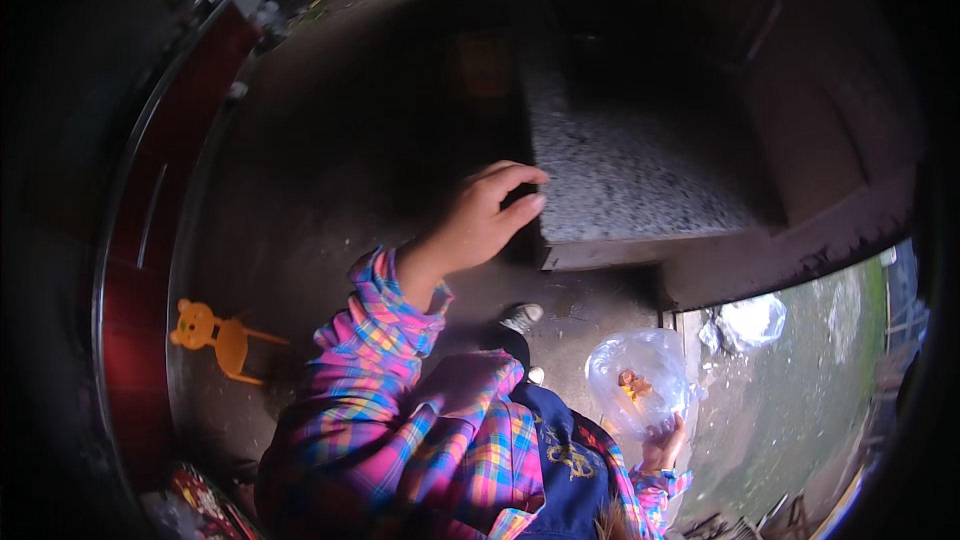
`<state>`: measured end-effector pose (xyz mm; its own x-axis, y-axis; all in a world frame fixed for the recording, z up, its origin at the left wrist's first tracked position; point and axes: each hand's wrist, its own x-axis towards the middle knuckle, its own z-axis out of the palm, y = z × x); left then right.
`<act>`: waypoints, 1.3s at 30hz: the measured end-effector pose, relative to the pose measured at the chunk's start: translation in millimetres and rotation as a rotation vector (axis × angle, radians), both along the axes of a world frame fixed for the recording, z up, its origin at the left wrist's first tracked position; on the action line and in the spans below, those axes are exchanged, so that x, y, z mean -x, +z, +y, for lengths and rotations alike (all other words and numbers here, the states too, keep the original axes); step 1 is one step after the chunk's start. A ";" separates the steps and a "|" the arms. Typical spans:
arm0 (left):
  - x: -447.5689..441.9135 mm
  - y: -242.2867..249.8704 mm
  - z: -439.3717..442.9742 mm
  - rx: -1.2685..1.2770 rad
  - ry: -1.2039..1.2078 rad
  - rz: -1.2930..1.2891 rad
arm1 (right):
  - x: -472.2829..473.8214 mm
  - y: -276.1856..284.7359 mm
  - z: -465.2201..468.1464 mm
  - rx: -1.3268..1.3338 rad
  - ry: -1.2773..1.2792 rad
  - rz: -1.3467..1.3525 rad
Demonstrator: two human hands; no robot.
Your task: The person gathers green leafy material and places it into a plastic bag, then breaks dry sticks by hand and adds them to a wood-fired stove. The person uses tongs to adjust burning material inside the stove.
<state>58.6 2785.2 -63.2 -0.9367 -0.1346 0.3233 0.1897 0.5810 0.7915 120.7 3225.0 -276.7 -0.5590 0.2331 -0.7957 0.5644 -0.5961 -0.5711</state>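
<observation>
My left hand (484, 221), in a rolled plaid sleeve, reaches forward to the left edge of a speckled stone countertop (622, 187). Its thumb and forefinger are apart and curved, with nothing seen between them. Whether the fingertips touch the stone I cannot tell. Low on the right, my right hand (664, 446) grips a clear plastic bag (660, 360) from below. Several orange-brown scraps (634, 384) lie inside the bag; what they are is unclear. The bag hangs over the floor by a doorway.
A small orange chair (231, 345) with a bear-head back stands on the left, before a long red cabinet (139, 330). Beyond the door sill (686, 390), a crumpled clear plastic sheet or bag (750, 324) lies on the greenish ground outside. Deep shadow covers the far floor.
</observation>
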 end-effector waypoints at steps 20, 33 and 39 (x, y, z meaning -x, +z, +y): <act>-165.2 -69.8 -315.9 -0.150 0.766 -0.216 | 107.0 -32.0 -407.6 0.243 0.814 0.438; -128.3 -55.5 -506.8 -0.021 0.912 -0.234 | 251.1 -2.2 -726.7 0.524 0.996 0.443; -137.5 -30.7 -609.1 -0.092 1.129 -0.209 | 288.6 6.4 -877.5 0.115 1.223 0.717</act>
